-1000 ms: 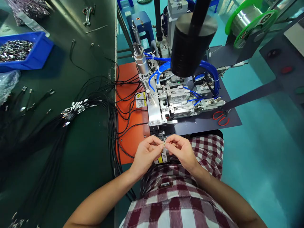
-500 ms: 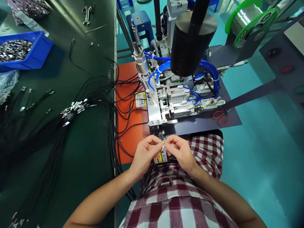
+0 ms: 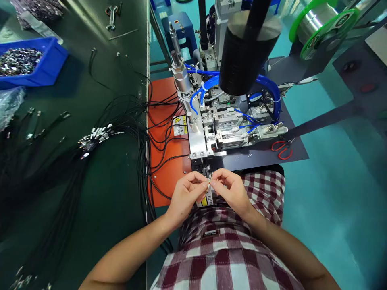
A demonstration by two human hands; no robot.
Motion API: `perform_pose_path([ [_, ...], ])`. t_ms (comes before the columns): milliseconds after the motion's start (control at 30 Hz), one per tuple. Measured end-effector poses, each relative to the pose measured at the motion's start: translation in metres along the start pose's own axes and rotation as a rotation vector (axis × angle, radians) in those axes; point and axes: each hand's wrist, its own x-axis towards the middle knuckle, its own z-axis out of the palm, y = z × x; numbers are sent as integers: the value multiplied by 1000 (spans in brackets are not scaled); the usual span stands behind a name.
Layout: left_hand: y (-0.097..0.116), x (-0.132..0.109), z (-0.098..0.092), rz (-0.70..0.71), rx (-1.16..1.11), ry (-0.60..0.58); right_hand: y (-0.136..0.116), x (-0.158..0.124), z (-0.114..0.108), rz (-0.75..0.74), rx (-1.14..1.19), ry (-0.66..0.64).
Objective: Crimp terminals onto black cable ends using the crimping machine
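Observation:
Both my hands meet over my lap at the front of the machine. My left hand [image 3: 186, 193] is closed in a pinch, and a black cable [image 3: 161, 192] runs in under it from the left. My right hand [image 3: 230, 191] pinches at the same spot, fingertips almost touching the left ones. Between them shows a tiny pale, yellow-green bit, apparently thin wires [image 3: 209, 182] at the cable's end; the fingers hide most of it. Just below the fingertips is a yellow and white label [image 3: 208, 200]. Directly ahead stands the machine's metal clamp row [image 3: 229, 137].
More black cables cross the orange plate [image 3: 169, 161] from the dark bench [image 3: 105, 209]. A bundle with metal connectors [image 3: 95, 137] lies there, near a blue bin [image 3: 57, 60] of small metal parts and a wrench [image 3: 112, 18]. Red-handled scissors [image 3: 282, 150] and a wire spool [image 3: 325, 28] are right.
The hands stay together in the same pinch, with only a slight shift of the fingers. The whole view has moved a little; nothing else visibly changes.

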Motion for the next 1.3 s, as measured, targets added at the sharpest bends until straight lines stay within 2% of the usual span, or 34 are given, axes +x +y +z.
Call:
perform_pose_path([
  [300, 6, 1, 2, -10, -107, -17, 12, -1, 1, 108, 208, -47],
  [700, 0, 2, -1, 25, -58, -22, 5, -2, 0, -5, -25, -20],
  [1300, 3, 2, 0, -17, -42, -27, 3, -8, 2, -2, -47, -31],
])
